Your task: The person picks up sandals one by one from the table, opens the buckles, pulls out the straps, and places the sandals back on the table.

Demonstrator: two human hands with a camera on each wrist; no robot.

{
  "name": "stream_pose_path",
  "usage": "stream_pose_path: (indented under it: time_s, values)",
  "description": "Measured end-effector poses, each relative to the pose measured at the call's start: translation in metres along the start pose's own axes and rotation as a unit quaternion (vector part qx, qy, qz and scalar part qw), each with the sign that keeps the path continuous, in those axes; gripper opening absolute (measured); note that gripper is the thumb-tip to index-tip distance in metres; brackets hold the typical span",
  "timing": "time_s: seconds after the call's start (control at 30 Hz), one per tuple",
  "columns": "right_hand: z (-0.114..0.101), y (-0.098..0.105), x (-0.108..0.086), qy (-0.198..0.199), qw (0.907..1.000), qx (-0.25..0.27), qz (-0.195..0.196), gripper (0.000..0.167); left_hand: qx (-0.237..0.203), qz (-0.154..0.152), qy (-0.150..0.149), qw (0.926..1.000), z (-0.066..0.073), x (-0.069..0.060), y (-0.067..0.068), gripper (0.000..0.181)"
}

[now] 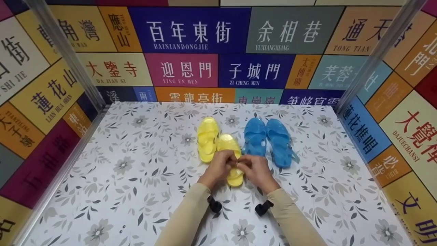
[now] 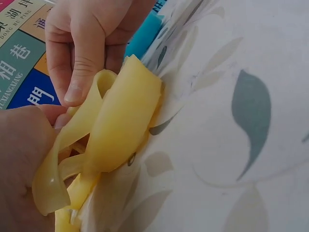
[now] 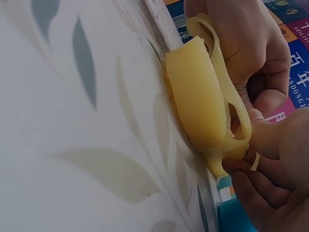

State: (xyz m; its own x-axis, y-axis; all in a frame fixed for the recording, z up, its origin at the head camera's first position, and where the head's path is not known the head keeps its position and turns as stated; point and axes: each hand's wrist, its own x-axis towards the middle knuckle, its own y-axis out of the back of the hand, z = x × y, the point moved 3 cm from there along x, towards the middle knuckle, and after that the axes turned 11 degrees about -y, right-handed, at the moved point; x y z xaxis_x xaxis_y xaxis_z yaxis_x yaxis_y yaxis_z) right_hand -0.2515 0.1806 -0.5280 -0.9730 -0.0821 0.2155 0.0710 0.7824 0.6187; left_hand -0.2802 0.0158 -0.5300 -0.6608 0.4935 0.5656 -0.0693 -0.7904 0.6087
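A yellow sandal (image 1: 235, 178) lies toe away on the patterned surface, both hands over its middle. The left hand (image 1: 221, 166) and the right hand (image 1: 256, 169) meet above its strap, fingertips close together. In the left wrist view the right hand (image 2: 89, 43) pinches the yellow strap (image 2: 79, 123), while the left hand (image 2: 24, 159) is around the near side. In the right wrist view the right hand's fingers (image 3: 251, 188) grip the strap's end beside the heel (image 3: 195, 96); the left hand (image 3: 246, 43) holds the strap from the other side.
The other yellow sandal (image 1: 207, 150) lies just left of the handled one. Two blue sandals (image 1: 255, 143) (image 1: 280, 150) lie side by side to the right. Walls with coloured sign panels (image 1: 191, 30) stand behind and at both sides of the floral surface (image 1: 129, 191).
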Motion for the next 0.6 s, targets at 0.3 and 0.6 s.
stream_pose_path:
  time_s: [0.3,0.6]
  values:
    - [-0.0008,-0.0011,0.0016,0.006,0.9998,-0.006,0.016,0.01,0.002,0.047,0.018,0.9987,0.0025,-0.005,-0.0025,0.028]
    - [0.0009,-0.0025,0.0003,-0.02,0.9998,-0.006,0.004,0.012,-0.007,0.003,0.021,0.9997,0.0025,-0.0033,-0.0012,0.022]
